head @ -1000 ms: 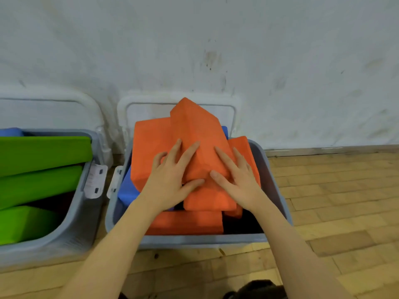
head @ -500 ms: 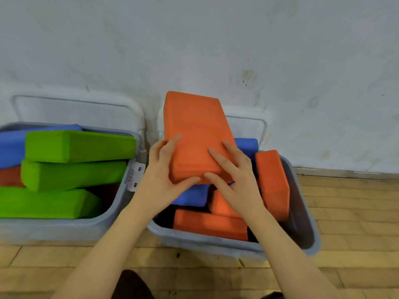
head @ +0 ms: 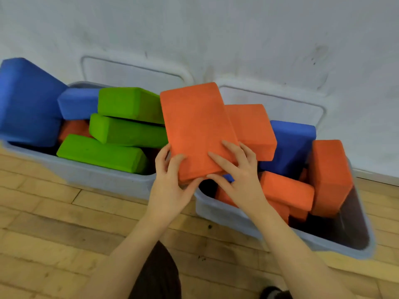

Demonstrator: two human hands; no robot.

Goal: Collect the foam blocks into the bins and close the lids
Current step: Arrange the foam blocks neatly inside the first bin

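Both my hands hold one large orange foam block (head: pixel 195 128) by its near end, above the gap between two grey bins. My left hand (head: pixel 170 182) grips its near left corner, thumb on top and fingers at the side. My right hand (head: pixel 236 175) lies on its near right part with the thumb curled under the edge. The left bin (head: pixel 101 178) holds green blocks (head: pixel 127 132), blue blocks (head: pixel 28 102) and an orange one. The right bin (head: pixel 228 214) holds several orange blocks (head: pixel 330 175) and a blue block (head: pixel 289 145).
Both white lids, the left lid (head: pixel 133 72) and the right lid (head: pixel 272 104), stand open against the white wall behind the bins. The bins sit on a wooden floor (head: pixel 64 234). My dark trouser leg (head: pixel 157 275) and a shoe (head: pixel 274 293) show at the bottom.
The orange block has been lifted off the pile in the right bin and carried left, now over the gap between the bins. My view has swung left, showing more of the left bin.
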